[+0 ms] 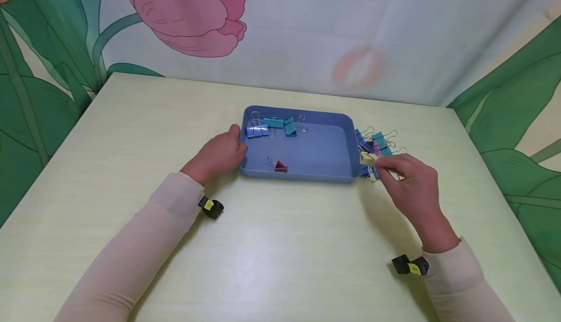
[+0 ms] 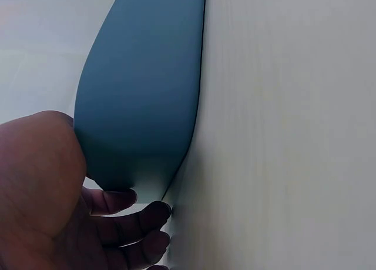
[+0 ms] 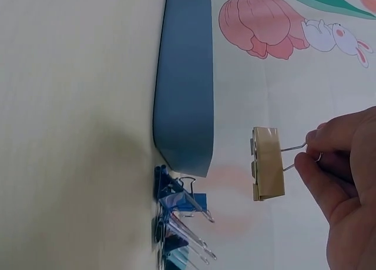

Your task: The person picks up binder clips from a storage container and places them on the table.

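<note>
A blue tray [image 1: 307, 154] stands on the table with several binder clips in it: a blue clip [image 1: 257, 131], teal clips [image 1: 273, 123] near the back left and a red clip [image 1: 281, 166] near the front. My left hand [image 1: 221, 154] grips the tray's left end, thumb at the rim and fingers curled along the outer wall. Thumb and fingertips of my right hand [image 1: 409, 180] pinch a yellow binder clip [image 3: 268, 164] by its wire handle. That clip is held above the table, just beyond the tray's right end.
A pile of binder clips [image 1: 382, 142], blue, teal and pink, lies right against the tray's right end, partly behind my right hand. The pale table [image 1: 280, 244] runs back to a flower-printed curtain [image 1: 298, 29].
</note>
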`<state>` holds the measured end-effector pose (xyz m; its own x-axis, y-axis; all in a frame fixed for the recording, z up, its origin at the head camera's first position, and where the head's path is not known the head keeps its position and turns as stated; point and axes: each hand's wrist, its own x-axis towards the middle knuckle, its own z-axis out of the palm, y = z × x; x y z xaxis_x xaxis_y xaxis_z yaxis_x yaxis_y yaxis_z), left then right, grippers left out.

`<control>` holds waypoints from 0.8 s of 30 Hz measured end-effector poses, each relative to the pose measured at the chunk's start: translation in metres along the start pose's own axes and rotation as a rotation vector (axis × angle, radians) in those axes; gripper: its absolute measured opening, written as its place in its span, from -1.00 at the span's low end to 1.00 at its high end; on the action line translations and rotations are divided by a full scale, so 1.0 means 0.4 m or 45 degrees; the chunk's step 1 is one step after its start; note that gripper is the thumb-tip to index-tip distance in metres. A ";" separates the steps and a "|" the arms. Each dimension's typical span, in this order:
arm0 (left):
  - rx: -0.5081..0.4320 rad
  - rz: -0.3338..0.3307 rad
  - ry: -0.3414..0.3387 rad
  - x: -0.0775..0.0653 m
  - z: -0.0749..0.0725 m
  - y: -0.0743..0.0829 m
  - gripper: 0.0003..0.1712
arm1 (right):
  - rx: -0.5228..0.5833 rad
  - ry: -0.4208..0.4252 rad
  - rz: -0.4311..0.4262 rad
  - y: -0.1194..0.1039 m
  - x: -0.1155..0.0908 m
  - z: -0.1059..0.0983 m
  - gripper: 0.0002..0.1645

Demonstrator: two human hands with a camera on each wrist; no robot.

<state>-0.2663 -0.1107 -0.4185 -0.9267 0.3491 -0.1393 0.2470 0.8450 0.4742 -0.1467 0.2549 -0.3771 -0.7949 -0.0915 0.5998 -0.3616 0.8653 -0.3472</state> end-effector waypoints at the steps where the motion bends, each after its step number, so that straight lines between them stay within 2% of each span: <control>1: 0.000 0.003 0.002 0.000 0.000 -0.001 -0.61 | -0.002 0.002 0.005 0.002 -0.004 -0.002 -0.86; 8: 0.005 -0.002 -0.002 0.002 0.001 -0.004 -0.61 | 0.004 0.006 0.059 0.014 -0.032 -0.008 -0.84; 15: 0.006 -0.014 -0.013 0.002 0.001 -0.005 -0.59 | -0.001 0.004 0.066 0.025 -0.052 -0.007 -0.84; 24: 0.010 -0.010 -0.013 0.005 0.004 -0.003 -0.59 | -0.002 -0.081 0.088 0.033 -0.074 0.001 -0.85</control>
<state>-0.2680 -0.1106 -0.4206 -0.9257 0.3464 -0.1523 0.2417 0.8510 0.4663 -0.1283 0.2688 -0.3996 -0.8470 -0.0627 0.5278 -0.3044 0.8713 -0.3849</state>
